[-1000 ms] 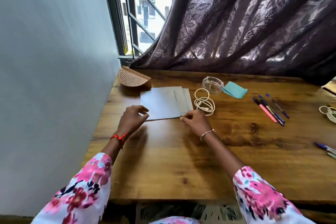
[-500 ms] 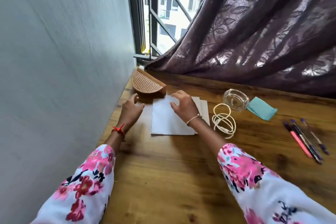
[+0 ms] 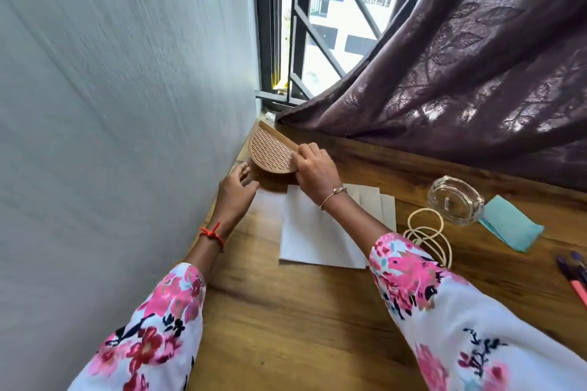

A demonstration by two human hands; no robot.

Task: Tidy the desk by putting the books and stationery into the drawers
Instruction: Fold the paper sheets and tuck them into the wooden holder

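A half-round wooden holder [image 3: 270, 151] with a woven face stands in the desk's far left corner by the wall. My right hand [image 3: 314, 170] grips its right edge, fingers curled over the top. My left hand [image 3: 236, 190] hovers just left of the holder's base, fingers loosely spread and holding nothing. A stack of grey-white papers [image 3: 313, 238] lies flat on the desk below both hands; my right forearm crosses over it.
A coiled cream cable [image 3: 427, 233], a glass dish [image 3: 455, 200] and a teal folded cloth [image 3: 508, 227] lie to the right. Pens [image 3: 576, 273] show at the right edge. The wall [image 3: 127, 136] runs along the left; a purple curtain [image 3: 476, 73] hangs behind the wooden desk [image 3: 301, 320].
Both hands let go of the papers and moved up to the wooden holder; my right hand now grips its edge. The view has swung left and closer.
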